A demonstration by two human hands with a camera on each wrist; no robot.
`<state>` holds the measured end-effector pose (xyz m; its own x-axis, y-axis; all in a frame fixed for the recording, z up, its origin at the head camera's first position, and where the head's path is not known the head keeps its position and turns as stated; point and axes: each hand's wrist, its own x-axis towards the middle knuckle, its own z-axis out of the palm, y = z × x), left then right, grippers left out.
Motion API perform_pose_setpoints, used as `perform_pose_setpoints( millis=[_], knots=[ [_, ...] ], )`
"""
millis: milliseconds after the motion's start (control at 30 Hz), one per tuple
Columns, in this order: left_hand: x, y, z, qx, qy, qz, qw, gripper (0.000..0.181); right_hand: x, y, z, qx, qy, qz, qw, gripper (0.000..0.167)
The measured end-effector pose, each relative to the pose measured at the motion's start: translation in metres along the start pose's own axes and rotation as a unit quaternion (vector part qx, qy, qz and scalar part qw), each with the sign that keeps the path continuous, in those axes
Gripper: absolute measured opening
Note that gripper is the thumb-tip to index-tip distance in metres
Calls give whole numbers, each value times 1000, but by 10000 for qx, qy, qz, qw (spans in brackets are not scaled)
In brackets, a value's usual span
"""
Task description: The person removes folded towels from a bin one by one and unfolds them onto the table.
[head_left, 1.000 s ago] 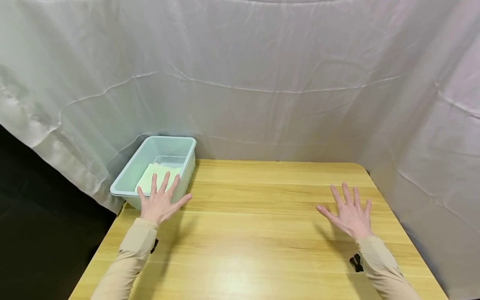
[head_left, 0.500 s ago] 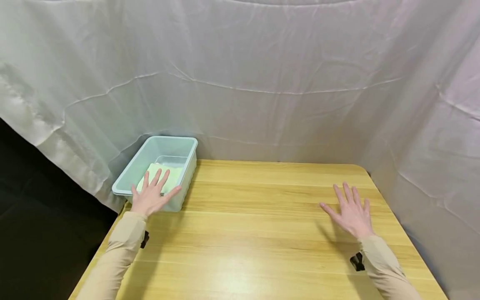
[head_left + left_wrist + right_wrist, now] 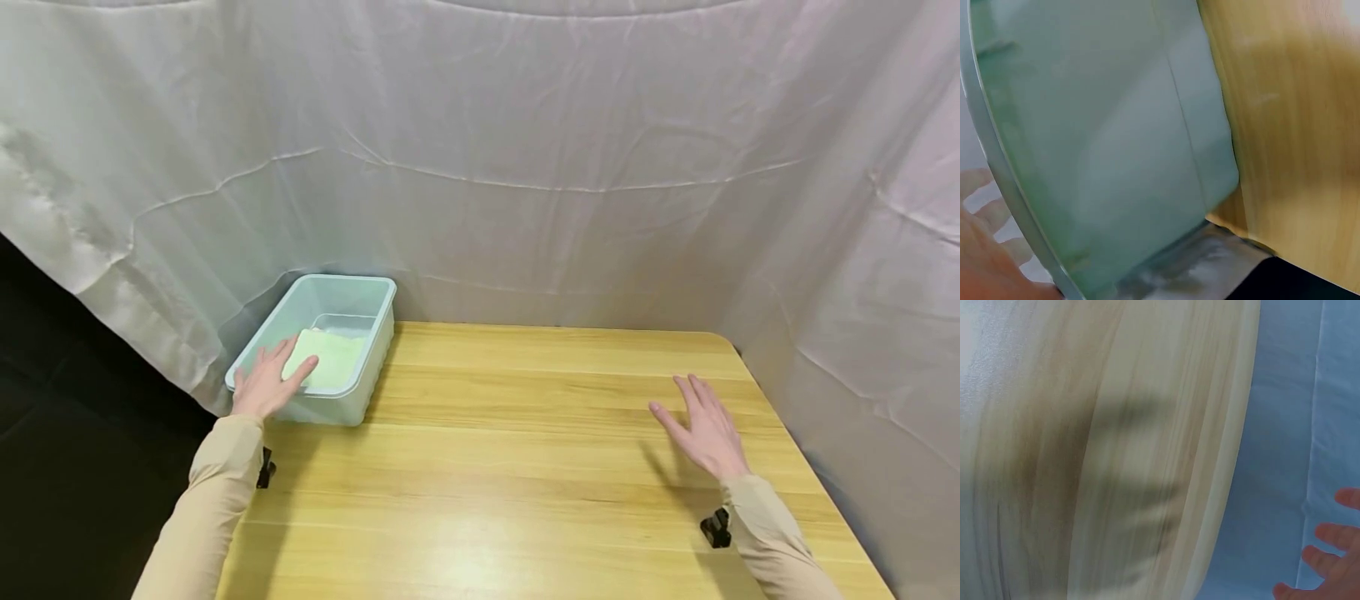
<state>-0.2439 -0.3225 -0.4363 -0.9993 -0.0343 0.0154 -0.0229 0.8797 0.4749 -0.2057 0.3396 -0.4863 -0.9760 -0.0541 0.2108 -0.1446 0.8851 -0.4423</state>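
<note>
A pale blue-green plastic bin (image 3: 375, 350) stands at the table's far left corner. A folded light green cloth (image 3: 333, 354) lies inside on its floor. My left hand (image 3: 268, 382) is over the bin's near left corner, fingers slightly bent and thumb spread. In the left wrist view, that hand (image 3: 988, 253) shows beyond the bin's rim (image 3: 1007, 169); whether it touches the rim I cannot tell. On the right, my right hand (image 3: 708, 429) hovers over the table with fingers extended and nothing in them. Its fingers (image 3: 1338, 537) also show in the right wrist view.
The wooden table (image 3: 510, 442) spreads between both hands. A pale curtain (image 3: 540, 208) hangs behind the table and along its sides. Dark fabric (image 3: 75, 467) covers the lower left. A small black device (image 3: 716, 527) sits under the right sleeve's cuff.
My left hand has moved left to the bin's near left corner, and its spread fingers have drawn closer together. The right hand has shifted slightly right, its fingers less spread.
</note>
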Motion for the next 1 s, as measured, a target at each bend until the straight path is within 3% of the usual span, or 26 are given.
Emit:
perform_pose_setpoints(
  millis=[333, 600, 833, 1000],
  knots=[
    [-1, -20, -12, -213, 302, -181, 9992, 86, -2, 1, 3, 15, 9, 54, 10000, 77],
    [-6, -33, -16, -406, 241, -585, 9972, 82, -3, 1, 3, 72, -16, 21, 10000, 77],
    [-6, -34, -15, -386, 571, -360, 9970, 78, -3, 2, 4, 86, -69, -5, 9999, 76],
    [-7, -34, -14, -515, 550, -366, 9965, 76, -4, 3, 5, 100, -60, -10, 9999, 76]
  ],
)
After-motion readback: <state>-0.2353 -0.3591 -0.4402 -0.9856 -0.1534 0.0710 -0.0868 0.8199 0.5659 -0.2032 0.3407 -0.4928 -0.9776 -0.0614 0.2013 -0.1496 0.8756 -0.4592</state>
